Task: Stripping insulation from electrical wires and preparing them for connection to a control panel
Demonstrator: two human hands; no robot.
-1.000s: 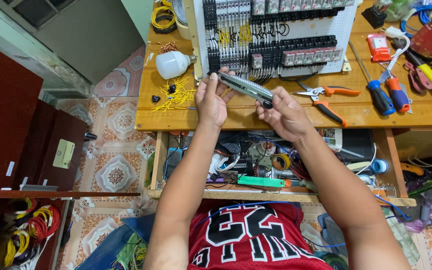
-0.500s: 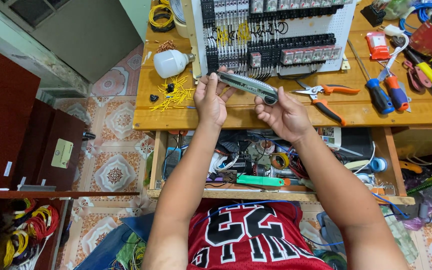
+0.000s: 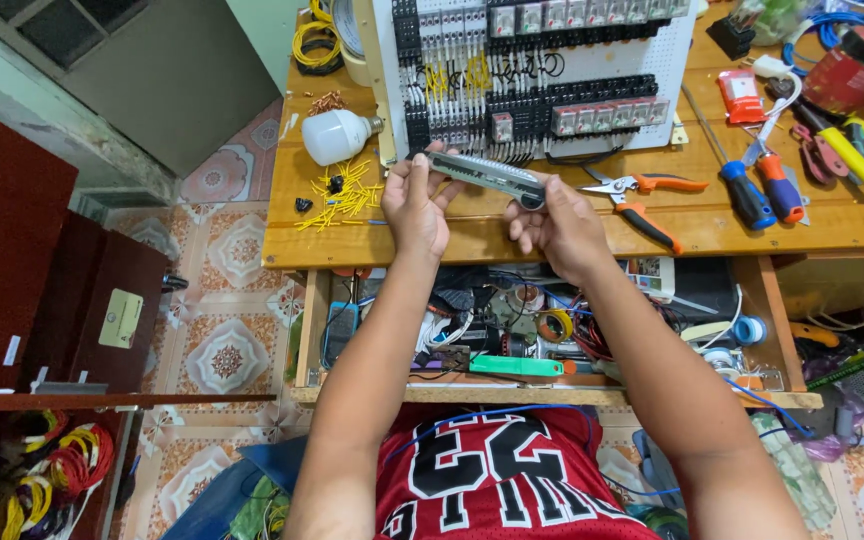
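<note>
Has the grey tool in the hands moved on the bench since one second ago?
Yes, slightly. The grey tool has risen toward the white wiring panel; its far edge now overlaps the panel's lower terminals, further from the bench's front edge.

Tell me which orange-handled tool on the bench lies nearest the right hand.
The orange-handled pliers, lying flat just beside the right hand. The orange-handled screwdriver lies farther out, next to a blue-handled one, and has a single straight handle, not two.
</note>
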